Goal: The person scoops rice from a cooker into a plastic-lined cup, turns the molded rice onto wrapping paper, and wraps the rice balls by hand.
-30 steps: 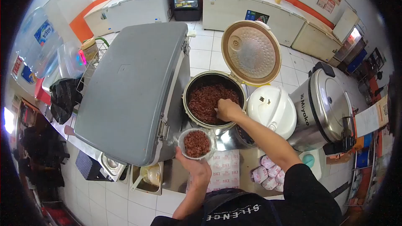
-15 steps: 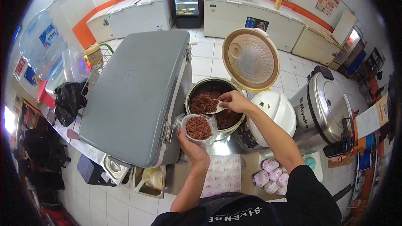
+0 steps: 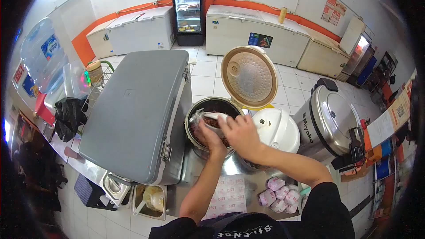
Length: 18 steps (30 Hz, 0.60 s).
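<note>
My left hand [image 3: 211,140] is wrapped around a small bowl lined with clear plastic [image 3: 197,116], tilted over the open rice cooker [image 3: 189,138]. Dark reddish-brown rice [image 3: 211,122] shows in the bowl, and more of it lies in the cooker. In my right hand [image 3: 243,136] is a white rice paddle [image 3: 215,115], its blade against the rice at the bowl's top. My fingers partly hide the bowl and the paddle's handle. Behind, the cooker's lid [image 3: 250,76] stands raised.
A big grey cooler box [image 3: 133,110] stands close on the left. To the right are a white lid [image 3: 276,128] and a steel Miyako cooker [image 3: 330,119]. Printed paper [image 3: 230,194], several wrapped bundles [image 3: 280,194] and a steel pan with a ladle [image 3: 150,201] lie nearer me.
My left hand has brought the bowl up over the cooker and tilted it. My right hand has lifted the paddle from the cooker's rice to the bowl. The camera view has shifted.
</note>
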### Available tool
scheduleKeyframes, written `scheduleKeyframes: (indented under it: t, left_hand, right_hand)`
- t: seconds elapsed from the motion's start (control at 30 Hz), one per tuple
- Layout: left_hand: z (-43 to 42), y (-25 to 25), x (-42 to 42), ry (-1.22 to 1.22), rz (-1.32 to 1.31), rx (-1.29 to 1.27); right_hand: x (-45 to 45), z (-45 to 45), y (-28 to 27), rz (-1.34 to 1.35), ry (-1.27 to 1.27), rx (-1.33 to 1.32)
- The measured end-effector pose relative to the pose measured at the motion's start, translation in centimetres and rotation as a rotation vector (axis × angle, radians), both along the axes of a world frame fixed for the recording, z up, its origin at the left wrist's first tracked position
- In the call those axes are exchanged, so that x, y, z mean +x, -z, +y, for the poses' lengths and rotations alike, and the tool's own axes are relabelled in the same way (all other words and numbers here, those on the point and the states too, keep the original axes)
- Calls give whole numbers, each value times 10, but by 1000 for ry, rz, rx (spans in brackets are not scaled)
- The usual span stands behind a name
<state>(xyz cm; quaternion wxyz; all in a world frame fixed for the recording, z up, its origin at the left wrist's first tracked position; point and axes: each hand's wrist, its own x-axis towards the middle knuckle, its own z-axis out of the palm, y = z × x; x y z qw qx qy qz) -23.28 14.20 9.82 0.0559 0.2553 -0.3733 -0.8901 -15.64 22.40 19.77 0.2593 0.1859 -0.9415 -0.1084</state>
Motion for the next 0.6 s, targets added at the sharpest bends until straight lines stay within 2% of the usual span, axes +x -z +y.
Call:
scheduleKeyframes:
  t: [0.07, 0.1, 0.17, 0.27, 0.3, 0.37, 0.47, 0.5, 0.57, 0.6]
  left_hand:
    - [-4, 5, 3, 59, 137, 154]
    - [-7, -3, 7, 42, 149, 221]
    - [-13, -22, 16, 5, 177, 356]
    - [-22, -37, 22, 14, 217, 464]
    - [-24, -38, 25, 23, 234, 502]
    - [-23, -40, 28, 1, 260, 521]
    - [-21, -54, 38, 1, 224, 550]
    - [-23, -72, 44, 17, 138, 518]
    - [-26, -45, 39, 132, 285, 315]
    - [-27, -30, 32, 143, 297, 299]
  right_hand:
    - [-11, 16, -21, -51, 86, -91]
    - [-18, 24, -39, -211, 158, -264]
    - [-27, 44, -54, -225, 16, -654]
    - [-19, 56, -43, -337, -63, -920]
    - [-10, 48, -39, -501, -55, -1105]
    - [13, 25, -29, -514, -70, -1089]
    - [27, -8, -21, -347, -124, -760]
    - [31, -15, -15, -366, -97, -739]
    - [34, -23, -6, -399, -51, -692]
    - [36, -25, -9, -469, 12, -651]
